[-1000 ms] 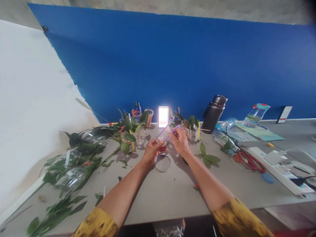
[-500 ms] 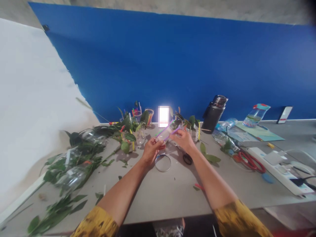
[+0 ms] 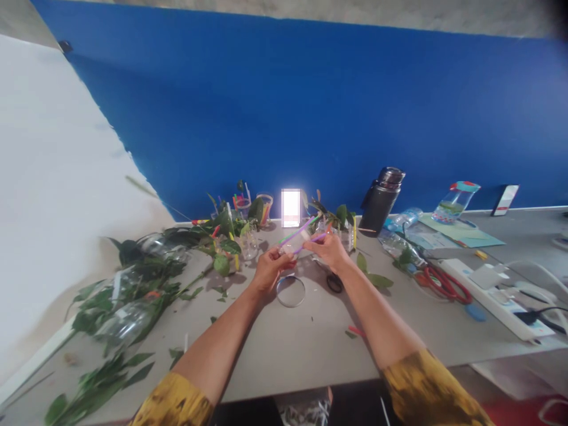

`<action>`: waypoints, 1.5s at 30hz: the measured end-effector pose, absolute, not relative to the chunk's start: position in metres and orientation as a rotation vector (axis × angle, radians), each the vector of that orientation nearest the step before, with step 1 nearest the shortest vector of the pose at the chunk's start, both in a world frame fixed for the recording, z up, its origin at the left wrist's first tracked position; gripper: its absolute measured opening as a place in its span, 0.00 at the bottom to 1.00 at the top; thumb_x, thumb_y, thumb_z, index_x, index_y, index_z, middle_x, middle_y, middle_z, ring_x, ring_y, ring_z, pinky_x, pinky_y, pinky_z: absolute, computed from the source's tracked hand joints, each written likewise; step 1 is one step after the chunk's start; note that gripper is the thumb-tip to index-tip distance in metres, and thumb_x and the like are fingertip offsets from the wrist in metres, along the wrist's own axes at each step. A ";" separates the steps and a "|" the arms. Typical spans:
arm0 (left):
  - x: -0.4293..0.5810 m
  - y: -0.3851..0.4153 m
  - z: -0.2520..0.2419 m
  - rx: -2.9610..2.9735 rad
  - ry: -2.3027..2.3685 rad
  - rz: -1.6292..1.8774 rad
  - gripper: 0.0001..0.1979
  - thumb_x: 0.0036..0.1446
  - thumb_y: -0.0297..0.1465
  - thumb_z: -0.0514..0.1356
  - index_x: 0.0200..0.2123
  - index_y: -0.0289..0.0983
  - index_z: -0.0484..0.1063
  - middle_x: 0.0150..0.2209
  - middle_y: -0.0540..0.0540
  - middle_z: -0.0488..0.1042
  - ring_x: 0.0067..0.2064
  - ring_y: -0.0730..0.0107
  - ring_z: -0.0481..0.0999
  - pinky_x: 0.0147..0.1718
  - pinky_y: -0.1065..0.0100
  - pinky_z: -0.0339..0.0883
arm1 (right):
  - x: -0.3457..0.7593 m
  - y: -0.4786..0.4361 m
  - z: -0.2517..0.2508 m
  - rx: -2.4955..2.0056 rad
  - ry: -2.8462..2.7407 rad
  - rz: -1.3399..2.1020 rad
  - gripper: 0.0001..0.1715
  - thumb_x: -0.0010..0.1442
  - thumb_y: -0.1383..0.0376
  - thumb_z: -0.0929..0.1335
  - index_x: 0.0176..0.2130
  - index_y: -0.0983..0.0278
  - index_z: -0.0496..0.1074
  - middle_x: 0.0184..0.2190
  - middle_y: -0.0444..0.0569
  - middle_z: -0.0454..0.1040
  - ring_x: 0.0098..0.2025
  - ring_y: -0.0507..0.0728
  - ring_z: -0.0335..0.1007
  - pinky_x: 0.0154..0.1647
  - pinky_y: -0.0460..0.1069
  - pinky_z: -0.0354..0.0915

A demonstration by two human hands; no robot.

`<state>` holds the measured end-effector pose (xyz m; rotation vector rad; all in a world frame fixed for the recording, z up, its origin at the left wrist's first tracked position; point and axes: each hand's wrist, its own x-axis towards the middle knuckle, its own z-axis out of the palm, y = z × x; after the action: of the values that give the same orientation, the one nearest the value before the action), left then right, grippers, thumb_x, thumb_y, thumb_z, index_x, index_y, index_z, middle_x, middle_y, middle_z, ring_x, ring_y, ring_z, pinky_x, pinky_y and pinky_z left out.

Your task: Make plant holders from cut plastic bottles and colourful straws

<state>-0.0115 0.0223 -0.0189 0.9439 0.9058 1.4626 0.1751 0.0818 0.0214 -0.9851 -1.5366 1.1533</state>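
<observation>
My left hand (image 3: 271, 267) is closed on the lower end of a clear plastic piece, probably a cup, held tilted above the table. A green straw (image 3: 290, 238) slants along its far side. My right hand (image 3: 331, 249) pinches a purple straw (image 3: 318, 238) against the near side of the clear piece. Fingers hide part of both. Just below my left hand lies a clear ring (image 3: 290, 291), flat on the table. A black scissor-like handle loop (image 3: 334, 283) rests under my right wrist.
Leafy cuttings (image 3: 155, 284) and crumpled clear plastic spread over the left. Clear cups with leaves and straws (image 3: 243, 214) stand behind. At right are a black flask (image 3: 383, 201), a water jar (image 3: 455, 204), a red-handled tool (image 3: 446, 285) and a power strip (image 3: 492, 305).
The whole view has shifted slightly, so things sit a little further left and higher. Both hands keep their grip on the clear piece and purple straw, almost unmoved.
</observation>
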 end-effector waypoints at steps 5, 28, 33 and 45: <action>-0.012 0.022 -0.019 0.964 0.875 1.428 0.22 0.45 0.39 0.79 0.40 0.34 0.81 0.40 0.40 0.83 0.40 0.59 0.84 0.44 0.60 0.74 | 0.174 0.082 0.019 -1.000 -1.518 1.091 0.22 0.41 0.50 0.79 0.24 0.66 0.78 0.18 0.42 0.69 0.24 0.51 0.59 0.26 0.48 0.55; -0.011 0.024 -0.017 0.882 0.819 1.546 0.21 0.41 0.37 0.79 0.38 0.37 0.79 0.38 0.46 0.82 0.37 0.65 0.81 0.46 0.59 0.72 | 0.170 0.071 0.022 -1.035 -1.553 1.131 0.27 0.47 0.45 0.77 0.34 0.66 0.83 0.13 0.39 0.64 0.18 0.49 0.55 0.19 0.47 0.50; -0.009 0.024 -0.016 0.855 0.819 1.554 0.18 0.42 0.34 0.79 0.35 0.37 0.78 0.37 0.47 0.82 0.38 0.63 0.81 0.48 0.57 0.72 | 0.168 0.073 0.020 -1.053 -1.478 1.096 0.25 0.45 0.46 0.77 0.29 0.66 0.82 0.13 0.40 0.64 0.19 0.50 0.56 0.21 0.48 0.53; -0.017 0.020 -0.014 0.842 0.701 1.379 0.31 0.42 0.41 0.80 0.48 0.37 0.78 0.45 0.41 0.83 0.44 0.56 0.84 0.53 0.53 0.72 | 0.177 0.078 0.019 -1.038 -1.571 1.028 0.24 0.51 0.45 0.75 0.25 0.64 0.78 0.13 0.41 0.64 0.17 0.50 0.56 0.19 0.47 0.52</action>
<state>-0.0170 0.0205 -0.0145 0.8421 0.7011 1.3788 0.1768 0.0783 0.0194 -1.0381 -1.5714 1.0278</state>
